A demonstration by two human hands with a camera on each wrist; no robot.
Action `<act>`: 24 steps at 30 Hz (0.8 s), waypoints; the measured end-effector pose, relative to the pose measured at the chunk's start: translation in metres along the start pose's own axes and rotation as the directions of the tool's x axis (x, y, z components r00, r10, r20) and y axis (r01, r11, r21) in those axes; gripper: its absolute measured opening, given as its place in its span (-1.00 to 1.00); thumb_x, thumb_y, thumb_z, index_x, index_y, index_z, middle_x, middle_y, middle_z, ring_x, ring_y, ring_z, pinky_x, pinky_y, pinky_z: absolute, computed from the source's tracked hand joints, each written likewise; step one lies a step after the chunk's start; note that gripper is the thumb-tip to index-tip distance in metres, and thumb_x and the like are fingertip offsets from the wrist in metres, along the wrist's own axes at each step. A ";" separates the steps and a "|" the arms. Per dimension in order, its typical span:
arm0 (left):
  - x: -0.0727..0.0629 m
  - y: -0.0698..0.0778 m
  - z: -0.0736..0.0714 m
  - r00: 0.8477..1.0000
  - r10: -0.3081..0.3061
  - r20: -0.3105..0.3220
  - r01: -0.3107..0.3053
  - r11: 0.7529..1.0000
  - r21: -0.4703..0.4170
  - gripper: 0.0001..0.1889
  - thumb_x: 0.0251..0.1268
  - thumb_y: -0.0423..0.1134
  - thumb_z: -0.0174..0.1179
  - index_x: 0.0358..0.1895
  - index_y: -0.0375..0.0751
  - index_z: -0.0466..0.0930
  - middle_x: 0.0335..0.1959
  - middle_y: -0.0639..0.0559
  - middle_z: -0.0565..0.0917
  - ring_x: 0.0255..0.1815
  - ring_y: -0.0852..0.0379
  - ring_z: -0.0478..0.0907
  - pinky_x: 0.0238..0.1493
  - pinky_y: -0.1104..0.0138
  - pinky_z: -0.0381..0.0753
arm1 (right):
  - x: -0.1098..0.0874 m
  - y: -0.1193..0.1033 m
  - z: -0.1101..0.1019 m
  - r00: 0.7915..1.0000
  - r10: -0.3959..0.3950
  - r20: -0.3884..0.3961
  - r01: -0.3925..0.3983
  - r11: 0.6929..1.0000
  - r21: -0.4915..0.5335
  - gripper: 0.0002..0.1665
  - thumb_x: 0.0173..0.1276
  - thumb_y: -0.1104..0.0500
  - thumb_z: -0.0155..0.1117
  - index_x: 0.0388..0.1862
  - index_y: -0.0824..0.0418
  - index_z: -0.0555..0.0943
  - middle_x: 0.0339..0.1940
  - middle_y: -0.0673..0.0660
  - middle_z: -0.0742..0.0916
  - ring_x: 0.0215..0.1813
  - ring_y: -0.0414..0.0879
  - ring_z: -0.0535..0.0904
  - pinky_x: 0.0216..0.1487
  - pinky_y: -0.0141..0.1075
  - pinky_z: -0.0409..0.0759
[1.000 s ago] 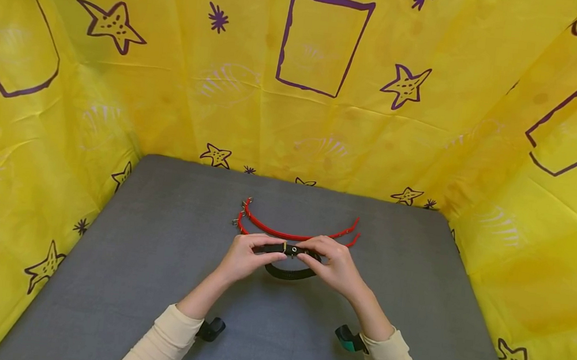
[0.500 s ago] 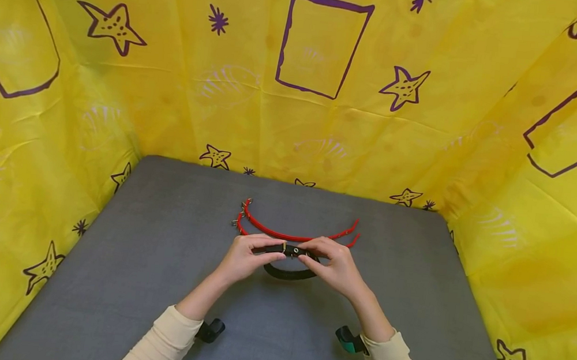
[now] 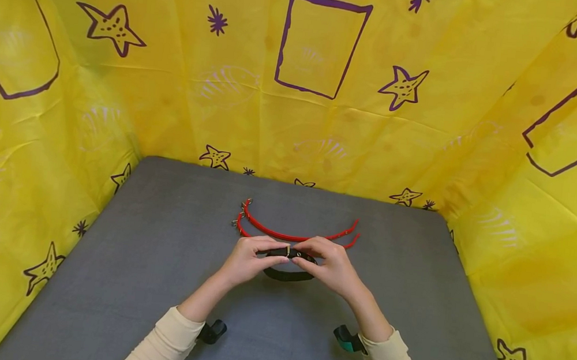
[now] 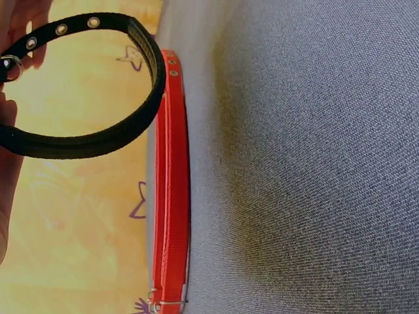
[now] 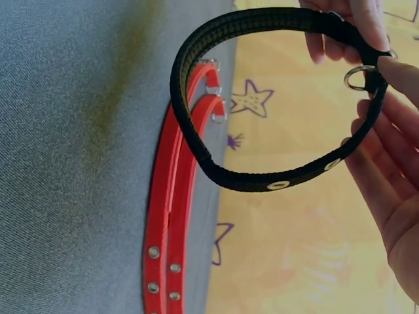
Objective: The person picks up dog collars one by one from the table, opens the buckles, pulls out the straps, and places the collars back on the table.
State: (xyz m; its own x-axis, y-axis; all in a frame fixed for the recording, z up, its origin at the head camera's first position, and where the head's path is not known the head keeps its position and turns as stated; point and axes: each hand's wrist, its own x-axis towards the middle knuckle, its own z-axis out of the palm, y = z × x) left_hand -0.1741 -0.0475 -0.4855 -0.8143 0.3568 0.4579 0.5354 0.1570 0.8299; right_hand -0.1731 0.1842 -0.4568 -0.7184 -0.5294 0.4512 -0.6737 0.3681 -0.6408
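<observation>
A black collar (image 3: 288, 275) is bent into a loop, held above the grey surface between both hands. Its metal eyelets and a silver D-ring (image 5: 355, 78) show in the right wrist view. My left hand (image 3: 248, 258) pinches the collar at its buckle between thumb and fingers. Just right of the buckle, my right hand (image 3: 331, 264) pinches the eyelet end, and the fingertips of both hands nearly meet. The loop's padded back hangs below the hands. The strap's overlap at the buckle is partly hidden by the fingers.
Two red collars (image 4: 175, 176) lie side by side, stretched out beyond the hands, with buckles at the left and eyelets at the right. The grey table (image 3: 188, 193) is walled by yellow cloth (image 3: 181, 106) with purple drawings. Dark wrist devices (image 3: 212, 331) sit at both cuffs.
The buckle has shifted slightly right with my left hand, and the fingertips of both hands have come closer together. The red collars have stayed in place.
</observation>
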 end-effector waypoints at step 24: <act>-0.001 -0.002 -0.002 0.999 -0.037 0.001 0.037 0.998 0.047 -0.67 0.09 -0.15 0.44 -0.03 -0.05 0.76 -0.15 0.16 0.74 -0.16 0.25 0.66 -0.14 0.33 0.66 | -0.002 0.002 -0.001 1.000 0.018 -0.010 -0.018 1.000 0.020 -0.70 0.18 0.28 0.47 -0.09 0.11 0.72 -0.15 -0.02 0.73 -0.15 -0.19 0.67 -0.09 -0.30 0.67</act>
State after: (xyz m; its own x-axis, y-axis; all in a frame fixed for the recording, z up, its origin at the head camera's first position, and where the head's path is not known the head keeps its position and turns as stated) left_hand -0.1749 -0.0501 -0.4871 -0.8333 0.3517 0.4265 0.5149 0.2130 0.8304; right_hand -0.1733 0.1867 -0.4586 -0.7318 -0.5154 0.4458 -0.6575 0.3621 -0.6608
